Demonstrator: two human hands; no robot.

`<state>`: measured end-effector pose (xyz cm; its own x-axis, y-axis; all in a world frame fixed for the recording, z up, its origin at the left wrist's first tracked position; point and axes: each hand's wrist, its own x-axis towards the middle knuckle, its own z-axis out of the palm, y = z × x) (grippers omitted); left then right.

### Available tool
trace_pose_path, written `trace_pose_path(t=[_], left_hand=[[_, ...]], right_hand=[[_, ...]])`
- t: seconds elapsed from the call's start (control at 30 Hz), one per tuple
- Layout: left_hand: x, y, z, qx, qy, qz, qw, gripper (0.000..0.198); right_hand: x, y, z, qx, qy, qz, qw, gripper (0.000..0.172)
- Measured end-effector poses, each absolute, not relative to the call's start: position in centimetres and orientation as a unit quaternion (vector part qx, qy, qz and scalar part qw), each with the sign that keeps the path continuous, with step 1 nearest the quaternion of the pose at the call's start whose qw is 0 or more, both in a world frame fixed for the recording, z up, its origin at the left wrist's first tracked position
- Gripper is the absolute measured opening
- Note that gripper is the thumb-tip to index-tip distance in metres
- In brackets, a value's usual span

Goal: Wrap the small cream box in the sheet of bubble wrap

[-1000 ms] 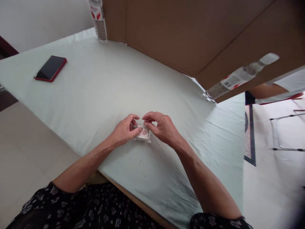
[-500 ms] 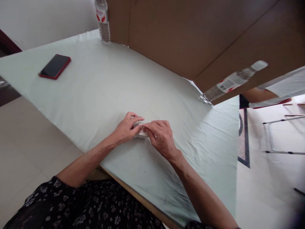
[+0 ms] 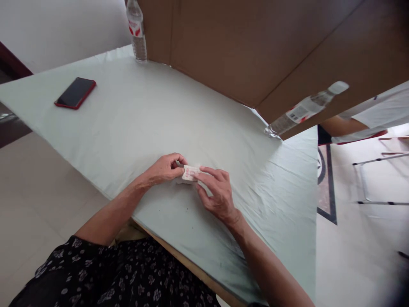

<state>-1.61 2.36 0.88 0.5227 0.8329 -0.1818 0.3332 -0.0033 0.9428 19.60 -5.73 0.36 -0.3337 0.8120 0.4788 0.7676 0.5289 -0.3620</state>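
A small folded paper packet [image 3: 191,173], white with red print, lies on the pale cloth-covered table [image 3: 134,115] near its front edge. My left hand [image 3: 164,168] pinches the packet's left end with thumb and fingers closed. From the right, my right hand [image 3: 216,192] lays its fingers along the packet and presses it down on the cloth. Much of the packet is hidden under the fingers.
A red-cased phone [image 3: 76,93] lies at the far left of the table. A water bottle [image 3: 136,30] stands at the back beside a large cardboard panel [image 3: 255,47]. A second bottle [image 3: 303,109] stands by the panel's right end. Another person's arm [image 3: 345,126] shows beyond the table.
My right hand has dropped from a raised pinch above the packet to lying along it, and the packet now sits flatter on the cloth. My left hand stays at its left end.
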Motion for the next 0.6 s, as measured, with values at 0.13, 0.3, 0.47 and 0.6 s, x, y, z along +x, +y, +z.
trace_pose_path(t=[0.13,0.3,0.47,0.6], left_hand=[[-1.4,2.3,0.7,0.671,0.443,0.230,0.549,0.020],[-1.2,2.2,0.4,0.662,0.437,0.244,0.558,0.021],[-1.1,2.3,0.7,0.623,0.429,0.332,0.563,0.036],[-1.1,2.8,0.3,0.602,0.503,0.353,0.510,0.029]], right_hand=[[20.3,-4.5,0.4,-0.504,-0.794,0.099,0.325,0.055],[20.2,-2.6,-1.3,-0.486,-0.813,0.178,0.266,0.072],[19.8,-2.7,-2.1,-0.503,-0.792,0.147,0.313,0.059],[20.5,-2.7,-2.6,-0.521,-0.774,0.197,0.301,0.069]])
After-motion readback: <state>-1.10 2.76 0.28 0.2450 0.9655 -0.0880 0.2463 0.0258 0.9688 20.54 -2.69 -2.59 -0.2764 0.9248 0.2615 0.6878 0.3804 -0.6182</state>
